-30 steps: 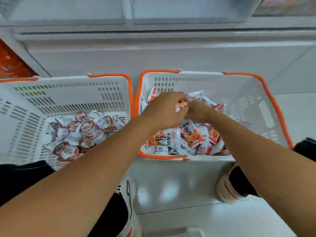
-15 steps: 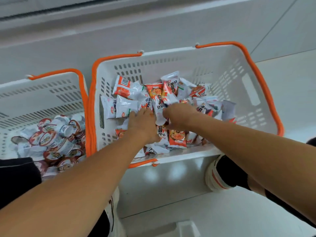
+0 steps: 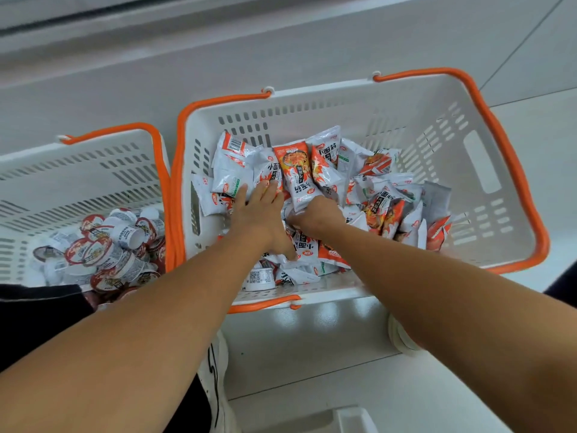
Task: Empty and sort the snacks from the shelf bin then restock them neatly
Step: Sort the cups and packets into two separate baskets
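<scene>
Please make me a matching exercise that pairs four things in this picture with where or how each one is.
Things:
1. left hand
2. right hand
3. sealed cups
4. basket handle

States:
A. orange
B. heaped in the left basket
C. fingers straight, flat on the packets
D. fingers curled round a packet

Pairs: 1-C, 2-D, 3-B, 4-A

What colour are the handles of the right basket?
Orange handles, clearest in the head view.

A shop: two white shopping baskets with orange handles (image 3: 512, 157) sit on a pale tiled floor (image 3: 312, 354), filled with packaged snack packets (image 3: 296, 173) and sealed cups (image 3: 103, 251).
</scene>
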Tool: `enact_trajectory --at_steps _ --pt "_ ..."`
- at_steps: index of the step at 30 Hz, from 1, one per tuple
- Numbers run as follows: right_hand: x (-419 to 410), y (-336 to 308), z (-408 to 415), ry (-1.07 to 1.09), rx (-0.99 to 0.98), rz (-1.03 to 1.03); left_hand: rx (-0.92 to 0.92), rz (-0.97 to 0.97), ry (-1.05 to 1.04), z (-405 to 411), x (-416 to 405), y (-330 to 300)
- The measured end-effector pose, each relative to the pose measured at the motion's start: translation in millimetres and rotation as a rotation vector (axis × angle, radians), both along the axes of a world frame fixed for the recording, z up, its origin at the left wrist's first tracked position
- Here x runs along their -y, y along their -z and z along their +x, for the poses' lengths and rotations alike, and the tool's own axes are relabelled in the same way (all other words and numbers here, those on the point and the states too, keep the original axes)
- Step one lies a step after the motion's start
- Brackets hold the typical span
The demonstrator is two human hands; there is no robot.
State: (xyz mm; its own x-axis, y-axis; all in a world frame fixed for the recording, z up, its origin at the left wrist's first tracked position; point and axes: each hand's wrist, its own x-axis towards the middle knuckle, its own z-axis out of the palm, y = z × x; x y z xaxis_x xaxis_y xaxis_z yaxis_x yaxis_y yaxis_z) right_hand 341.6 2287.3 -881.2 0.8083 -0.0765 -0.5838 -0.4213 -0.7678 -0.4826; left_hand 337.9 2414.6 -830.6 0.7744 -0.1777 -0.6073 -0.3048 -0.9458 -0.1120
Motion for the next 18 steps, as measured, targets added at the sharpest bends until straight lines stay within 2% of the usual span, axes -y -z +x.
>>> enact_trajectory --at_steps 3,5,6,8,10,11,12,15,18 --pt "1 -14 5 -0.067 0.005 -0.046 -0.011 -0.047 0.018 0 -9 -1" --pt "17 -33 13 -0.101 -0.118 0.003 -0.058 -0.145 0.007 1 -12 -5" --pt "29 -45 17 -0.094 -0.186 0.069 -0.106 -0.266 -0.042 2 -14 -7" --pt "50 -70 24 -0.04 -0.267 0.289 -0.238 -0.632 -0.259 3 -15 -14" --pt "57 -87 27 -0.001 -0.31 0.546 -0.207 -0.961 -0.411 4 -19 -20" --pt "55 -91 26 0.02 -0.314 0.652 -0.14 -1.053 -0.433 3 -21 -24" --pt "51 -92 26 0.053 -0.302 0.735 -0.061 -1.097 -0.432 1 -23 -27" --pt "31 -80 18 0.171 -0.259 0.84 0.116 -1.036 -0.418 -6 -33 -28" --pt "-4 -58 5 0.062 -0.265 0.706 0.083 -0.969 -0.489 -16 -48 -21"
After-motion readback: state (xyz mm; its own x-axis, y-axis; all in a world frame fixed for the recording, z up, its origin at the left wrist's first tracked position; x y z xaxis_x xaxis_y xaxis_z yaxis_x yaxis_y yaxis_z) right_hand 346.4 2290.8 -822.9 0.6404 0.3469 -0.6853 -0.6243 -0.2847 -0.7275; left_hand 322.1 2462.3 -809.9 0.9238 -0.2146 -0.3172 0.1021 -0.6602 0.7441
